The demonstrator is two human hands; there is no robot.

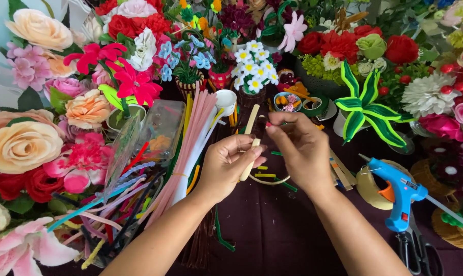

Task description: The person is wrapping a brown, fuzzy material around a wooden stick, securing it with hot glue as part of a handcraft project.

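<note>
Left hand (229,163) closed on cream pipe cleaner (250,145), pinched upright between thumb and fingers. Right hand (298,145) just beside, fingertips pinching thin green wire (273,124) near stem's upper end. Could slip off or unwind, judging by shallow pinch. Blue glue gun (397,191) well right of fingers.

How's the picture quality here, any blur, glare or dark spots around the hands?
Head view: evenly lit and bright; both hands, left and right, and the cream stick are sharp, no glare; the dark tablecloth swallows shadows; the flowers at the left edge look stretched.
</note>
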